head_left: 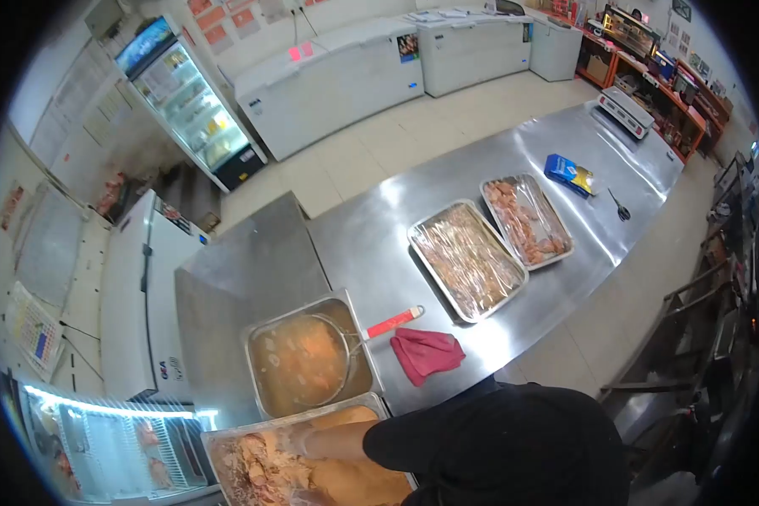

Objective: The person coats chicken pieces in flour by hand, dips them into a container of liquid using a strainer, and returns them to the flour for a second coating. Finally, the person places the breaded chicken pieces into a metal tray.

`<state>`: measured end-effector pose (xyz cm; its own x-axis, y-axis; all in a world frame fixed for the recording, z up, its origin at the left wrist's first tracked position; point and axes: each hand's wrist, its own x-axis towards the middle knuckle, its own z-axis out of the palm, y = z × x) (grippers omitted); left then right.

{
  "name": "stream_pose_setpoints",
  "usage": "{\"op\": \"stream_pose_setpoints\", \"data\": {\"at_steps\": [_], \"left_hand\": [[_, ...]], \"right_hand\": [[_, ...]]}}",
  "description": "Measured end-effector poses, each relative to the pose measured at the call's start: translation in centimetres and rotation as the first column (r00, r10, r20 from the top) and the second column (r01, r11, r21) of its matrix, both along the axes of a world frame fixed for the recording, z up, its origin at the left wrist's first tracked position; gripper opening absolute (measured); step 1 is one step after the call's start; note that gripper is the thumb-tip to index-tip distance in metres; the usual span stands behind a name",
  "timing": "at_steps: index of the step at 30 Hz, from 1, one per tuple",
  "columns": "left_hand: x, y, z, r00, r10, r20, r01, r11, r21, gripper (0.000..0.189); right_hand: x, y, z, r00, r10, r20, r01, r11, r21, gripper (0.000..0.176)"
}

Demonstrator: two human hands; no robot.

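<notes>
My right hand [293, 440], in what looks like a thin clear glove, reaches down into a steel tray [219, 434] of flour-like breading [358, 476]. Its fingers are blurred among coated pieces of raw meat [257, 464], so their grip is hidden. A pale, glove-like shape [312, 497] at the bottom edge may be my left hand, but its fingers cannot be made out. Beside this tray, a deep steel pan [253, 363] holds cloudy liquid. A strainer with a red handle [392, 322] rests in it, with orange-tinted pieces [308, 350] inside.
A red cloth [426, 354] lies on the steel table [371, 253]. Two film-wrapped trays, one of pale meat [468, 261] and one of pinker meat [527, 221], stand farther along. Beyond are a blue-and-yellow packet [570, 174], scissors [620, 207] and a scale [626, 114]. A black cap [523, 447] blocks the lower right.
</notes>
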<state>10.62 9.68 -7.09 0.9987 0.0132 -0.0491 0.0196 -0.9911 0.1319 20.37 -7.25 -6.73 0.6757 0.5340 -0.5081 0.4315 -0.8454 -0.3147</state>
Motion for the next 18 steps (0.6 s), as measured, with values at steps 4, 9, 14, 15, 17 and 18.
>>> {"op": "stream_pose_setpoints", "data": {"at_steps": [4,9,14,15,17,18], "left_hand": [[0.7,-3.3,-0.4,0.995,-0.049,-0.088,0.047,0.999,-0.020,0.035],[1.1,-6.6,0.2,0.983,-0.124,-0.134,0.121,0.992,-0.030,0.034],[0.5,-8.8,0.7,0.964,-0.200,-0.174,0.195,0.980,-0.042,0.034],[0.4,-9.2,0.7,0.960,-0.212,-0.182,0.208,0.977,-0.044,0.034],[0.0,-9.6,0.8,0.952,-0.230,-0.204,0.226,0.973,-0.042,0.034],[-0.2,-9.8,0.8,0.948,-0.236,-0.214,0.233,0.972,-0.040,0.034]], "right_hand": [[-2.6,-0.2,-1.4,0.998,-0.009,-0.062,0.007,0.999,-0.035,0.039],[-4.0,-0.6,-0.6,0.998,0.032,-0.055,-0.037,0.995,-0.090,0.039],[-6.4,-1.9,0.9,0.996,0.064,-0.067,-0.073,0.985,-0.153,0.039],[-6.8,-2.3,1.4,0.995,0.074,-0.068,-0.084,0.983,-0.162,0.039],[-7.7,-2.7,2.0,0.990,0.127,-0.061,-0.136,0.973,-0.186,0.039],[-8.1,-3.0,2.7,0.985,0.168,-0.049,-0.175,0.965,-0.197,0.039]]}}
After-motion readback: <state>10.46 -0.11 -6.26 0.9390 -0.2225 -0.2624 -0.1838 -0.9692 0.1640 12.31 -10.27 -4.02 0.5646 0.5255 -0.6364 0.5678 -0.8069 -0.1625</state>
